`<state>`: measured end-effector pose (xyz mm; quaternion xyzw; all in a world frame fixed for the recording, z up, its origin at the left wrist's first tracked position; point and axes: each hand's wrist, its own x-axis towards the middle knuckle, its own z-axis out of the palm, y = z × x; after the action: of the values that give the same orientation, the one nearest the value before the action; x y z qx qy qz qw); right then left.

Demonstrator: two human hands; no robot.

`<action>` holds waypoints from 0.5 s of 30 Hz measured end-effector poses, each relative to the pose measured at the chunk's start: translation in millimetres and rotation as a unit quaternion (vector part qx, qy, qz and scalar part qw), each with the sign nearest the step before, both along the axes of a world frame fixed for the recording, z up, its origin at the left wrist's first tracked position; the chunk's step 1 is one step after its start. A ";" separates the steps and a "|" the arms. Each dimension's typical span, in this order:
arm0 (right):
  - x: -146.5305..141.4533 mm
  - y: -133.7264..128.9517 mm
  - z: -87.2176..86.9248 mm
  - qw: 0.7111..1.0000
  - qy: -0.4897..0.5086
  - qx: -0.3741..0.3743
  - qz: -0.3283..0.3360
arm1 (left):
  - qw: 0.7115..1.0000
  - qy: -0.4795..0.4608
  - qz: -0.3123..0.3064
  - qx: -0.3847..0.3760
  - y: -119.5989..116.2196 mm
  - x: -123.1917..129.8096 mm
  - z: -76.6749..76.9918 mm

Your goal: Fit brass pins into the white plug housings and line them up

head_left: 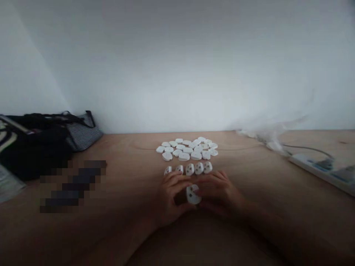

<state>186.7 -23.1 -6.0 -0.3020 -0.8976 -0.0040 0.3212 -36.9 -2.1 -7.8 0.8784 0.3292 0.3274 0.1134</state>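
A small white socket-like plastic piece (192, 198) with dark holes in its face is held between my two hands, low over the table. My left hand (173, 195) curls round its left side, thumb below and fingers above. From the right, my right hand (219, 192) pinches the same piece, with fingertips on its face. Just beyond my fingers stands a row of several similar white pieces (199, 168), their dark holes facing me. My left fingers partly hide the row's left end. Farther back lies a cluster of several white plastic covers (187, 150).
At the left are a black bag (36, 147), a striped pouch (84, 133) and a pixelated dark object (74, 186). A white power strip (318, 170) with a grey cable lies at the right, near crumpled clear plastic (270, 135). A pale wall (177, 74) borders the wooden table (133, 159).
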 end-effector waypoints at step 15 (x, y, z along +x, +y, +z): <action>-17.1 6.7 -15.3 0.956 0.202 -0.212 0.009 | 0.999 -0.041 -0.018 0.002 2.1 1.9 -4.7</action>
<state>169.6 -16.4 -21.3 -0.3493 -0.7968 0.2505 0.4246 -35.0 0.0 -12.4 0.8700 0.3081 0.3620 0.1312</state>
